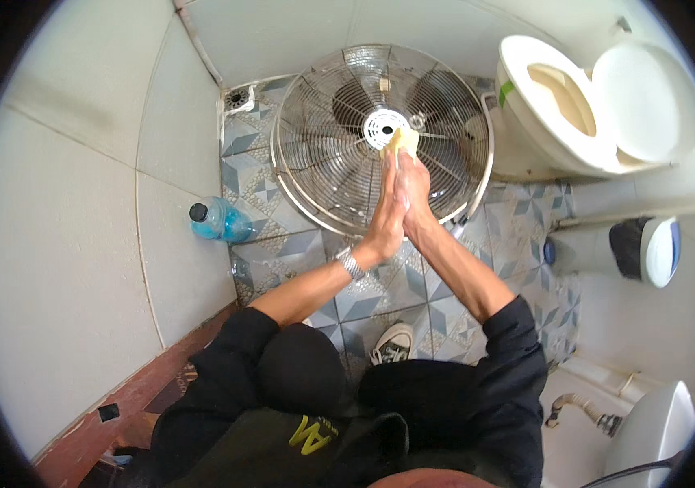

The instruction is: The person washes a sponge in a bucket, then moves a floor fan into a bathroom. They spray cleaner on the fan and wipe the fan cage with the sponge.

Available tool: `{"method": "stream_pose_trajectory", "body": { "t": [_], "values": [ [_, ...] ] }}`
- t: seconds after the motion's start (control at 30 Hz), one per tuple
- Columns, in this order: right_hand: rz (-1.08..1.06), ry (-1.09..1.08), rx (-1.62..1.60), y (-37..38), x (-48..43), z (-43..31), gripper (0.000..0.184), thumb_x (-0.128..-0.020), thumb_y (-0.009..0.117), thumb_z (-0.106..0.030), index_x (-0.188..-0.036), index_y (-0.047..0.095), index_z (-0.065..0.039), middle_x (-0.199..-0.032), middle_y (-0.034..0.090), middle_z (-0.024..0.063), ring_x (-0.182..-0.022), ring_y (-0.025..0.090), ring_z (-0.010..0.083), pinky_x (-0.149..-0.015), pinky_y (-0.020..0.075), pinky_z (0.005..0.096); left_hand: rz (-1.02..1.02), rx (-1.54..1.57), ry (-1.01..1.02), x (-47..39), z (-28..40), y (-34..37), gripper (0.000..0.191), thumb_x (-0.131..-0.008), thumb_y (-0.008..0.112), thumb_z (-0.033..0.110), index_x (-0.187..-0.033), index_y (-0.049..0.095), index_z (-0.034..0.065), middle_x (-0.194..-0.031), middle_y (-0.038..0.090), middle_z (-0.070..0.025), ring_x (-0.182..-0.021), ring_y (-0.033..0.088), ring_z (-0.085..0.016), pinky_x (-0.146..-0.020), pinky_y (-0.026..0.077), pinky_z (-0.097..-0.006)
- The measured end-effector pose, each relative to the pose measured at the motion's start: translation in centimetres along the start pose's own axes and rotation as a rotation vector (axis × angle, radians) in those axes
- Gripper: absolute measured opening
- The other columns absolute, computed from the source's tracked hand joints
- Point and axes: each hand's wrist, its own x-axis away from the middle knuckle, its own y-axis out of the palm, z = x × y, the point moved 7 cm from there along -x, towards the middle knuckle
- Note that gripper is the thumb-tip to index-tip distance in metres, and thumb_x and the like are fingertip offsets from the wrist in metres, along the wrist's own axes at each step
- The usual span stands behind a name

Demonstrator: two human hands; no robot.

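Note:
A large round fan with a wire guard (335, 177) lies on the tiled floor, its white slotted hub (378, 125) at the centre. My left hand (389, 213) and my right hand (413, 183) are pressed palm to palm above the guard's near half. A yellow sponge or cloth (405, 140) shows at the fingertips, beside the hub; which hand bears it I cannot tell, though it is nearest my right hand. White foam wets the hands. A metal watch (349, 263) circles my left wrist.
A plastic bottle of blue liquid (219, 221) stands by the left wall. The floor drain (238, 99) lies in the back left corner. At right are a toilet (530, 122) with its lid raised, a bin (658, 251) and a white basin (652, 427) with a drain hose (585, 405).

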Motion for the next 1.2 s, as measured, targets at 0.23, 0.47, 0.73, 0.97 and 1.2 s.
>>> {"method": "stream_pose_trajectory", "body": {
  "t": [0.23, 0.47, 0.73, 0.97, 1.2],
  "values": [
    [-0.173, -0.006, 0.145, 1.1, -1.2, 3.6, 0.035, -0.099, 0.042, -0.011, -0.132, 0.047, 0.001, -0.118, 0.061, 0.0127, -0.107, 0.057, 0.0183, -0.094, 0.0453, 0.0323, -0.118, -0.209, -0.134, -0.9, -4.3, -4.8, 0.053, -0.102, 0.034, 0.028, -0.147, 0.029, 0.0005, -0.15, 0.035, -0.0199, -0.141, 0.031, -0.03, -0.115, 0.023, -0.0353],
    [-0.012, 0.27, -0.246, -12.1, -10.3, 4.9, 0.032, -0.096, 0.059, -0.034, -0.113, 0.051, -0.009, -0.089, 0.06, 0.0069, -0.067, 0.056, 0.0153, -0.053, 0.0495, 0.0262, 0.325, -0.586, -0.737, 4.0, -13.7, -18.7, 0.058, -0.08, 0.075, 0.028, -0.122, 0.054, -0.0055, -0.129, 0.056, -0.023, -0.116, 0.056, -0.03, -0.096, 0.044, -0.0385],
    [0.058, -0.309, 0.956, -17.8, -11.5, 3.4, 0.04, -0.085, 0.064, -0.018, -0.121, 0.056, -0.003, -0.106, 0.066, 0.023, -0.103, 0.063, 0.0381, -0.088, 0.0491, 0.0439, -0.087, -1.247, -0.86, 2.3, -17.5, -21.3, 0.051, -0.074, 0.076, 0.038, -0.101, 0.067, -0.0047, -0.097, 0.069, -0.0238, -0.092, 0.067, -0.039, -0.08, 0.051, -0.0444],
    [0.087, -0.514, 1.299, -18.8, -9.8, 2.1, 0.033, -0.086, 0.057, -0.008, -0.117, 0.055, 0.003, -0.115, 0.059, 0.0292, -0.109, 0.056, 0.0432, -0.099, 0.0424, 0.0492, -0.082, -1.383, -0.752, -2.0, -14.9, -20.6, 0.05, -0.073, 0.077, 0.038, -0.099, 0.07, -0.0032, -0.114, 0.064, -0.0252, -0.107, 0.062, -0.04, -0.092, 0.051, -0.0438],
    [0.368, -0.251, 1.124, -22.3, -11.4, 4.4, 0.038, -0.081, 0.058, -0.005, -0.119, 0.056, -0.001, -0.133, 0.039, 0.0405, -0.12, 0.047, 0.0498, -0.104, 0.04, 0.0476, -0.213, -1.292, -0.941, -2.2, -15.8, -20.0, 0.046, -0.071, 0.071, 0.032, -0.103, 0.069, -0.0012, -0.108, 0.066, -0.0259, -0.105, 0.064, -0.037, -0.089, 0.052, -0.0423]
  ]
}}
